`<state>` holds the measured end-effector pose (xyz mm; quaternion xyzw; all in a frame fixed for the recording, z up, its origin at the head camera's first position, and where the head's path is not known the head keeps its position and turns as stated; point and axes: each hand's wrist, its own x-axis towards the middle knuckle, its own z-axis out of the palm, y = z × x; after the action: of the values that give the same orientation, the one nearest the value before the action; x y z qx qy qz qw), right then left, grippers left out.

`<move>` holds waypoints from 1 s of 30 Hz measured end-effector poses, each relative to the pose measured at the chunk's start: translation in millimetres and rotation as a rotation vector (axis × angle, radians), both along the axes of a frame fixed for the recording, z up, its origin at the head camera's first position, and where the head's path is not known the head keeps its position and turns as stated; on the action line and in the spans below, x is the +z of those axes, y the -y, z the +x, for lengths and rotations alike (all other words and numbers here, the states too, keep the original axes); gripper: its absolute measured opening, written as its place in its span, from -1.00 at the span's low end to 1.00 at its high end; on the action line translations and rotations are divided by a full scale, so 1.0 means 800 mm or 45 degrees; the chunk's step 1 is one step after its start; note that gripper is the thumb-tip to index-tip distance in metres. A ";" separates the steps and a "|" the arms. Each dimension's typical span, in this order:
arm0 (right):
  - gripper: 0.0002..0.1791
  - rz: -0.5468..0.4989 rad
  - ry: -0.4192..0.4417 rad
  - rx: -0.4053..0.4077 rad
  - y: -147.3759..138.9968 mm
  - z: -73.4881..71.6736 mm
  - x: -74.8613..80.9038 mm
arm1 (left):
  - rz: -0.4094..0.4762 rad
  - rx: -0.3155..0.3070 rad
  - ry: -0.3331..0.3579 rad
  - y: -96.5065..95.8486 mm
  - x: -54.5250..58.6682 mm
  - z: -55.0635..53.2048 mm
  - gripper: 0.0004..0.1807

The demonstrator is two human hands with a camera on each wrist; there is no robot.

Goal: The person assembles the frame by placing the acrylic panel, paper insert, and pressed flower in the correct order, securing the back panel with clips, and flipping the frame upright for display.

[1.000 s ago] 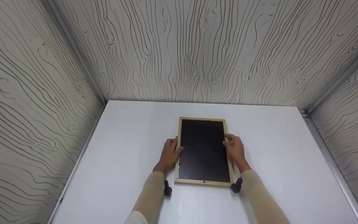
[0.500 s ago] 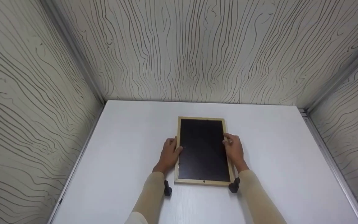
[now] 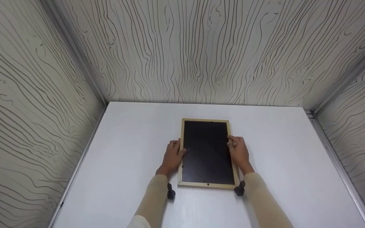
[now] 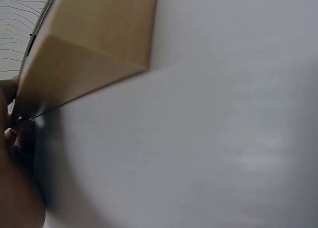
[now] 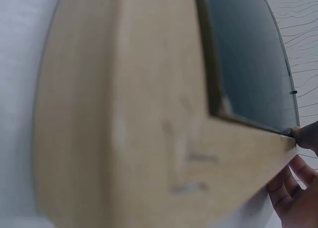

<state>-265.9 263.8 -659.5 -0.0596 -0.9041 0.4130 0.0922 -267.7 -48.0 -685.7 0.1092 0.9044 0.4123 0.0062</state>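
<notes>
A picture frame (image 3: 206, 152) lies on the white table with its back up. It has a light wooden rim and a black backing board (image 3: 206, 167) set inside it. On its left side my left hand (image 3: 172, 158) grips the rim, thumb over the top and fingers along the outer edge. My right hand (image 3: 240, 152) holds the opposite side, with thumb and index finger at the inner edge of the rim. The right wrist view shows the wooden corner (image 5: 164, 138) up close, with small metal staples and the right thumb (image 5: 305, 136) on the rim.
The white table (image 3: 131, 133) extends around the frame. Wood-grain panels (image 3: 182, 53) enclose it at the back and both sides, joined by grey metal posts. A small dark tab (image 3: 208, 184) sits on the frame's near rim. Black camera mounts (image 3: 170, 192) hang at both wrists.
My right hand and wrist have shifted very slightly left along with a small movement of the view. My left hand keeps its grip, and the frame stays in nearly the same place.
</notes>
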 end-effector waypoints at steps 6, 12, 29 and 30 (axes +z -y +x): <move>-0.62 0.059 -0.007 0.014 0.001 -0.002 0.000 | -0.012 0.005 0.027 0.001 -0.002 -0.002 -0.30; -0.64 0.110 -0.017 0.034 0.002 -0.004 0.005 | 0.033 0.006 -0.004 0.002 0.000 -0.001 -0.30; -0.63 0.178 0.065 0.044 0.000 -0.004 0.013 | -0.004 0.022 0.039 -0.002 0.002 0.000 -0.30; -0.63 0.178 0.070 0.048 -0.001 -0.004 0.013 | -0.008 0.023 0.037 -0.002 0.001 0.000 -0.30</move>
<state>-269.0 264.3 -648.9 -0.0474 -0.9339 0.3486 0.0634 -267.9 -46.2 -684.5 0.0952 0.9065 0.4110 0.0160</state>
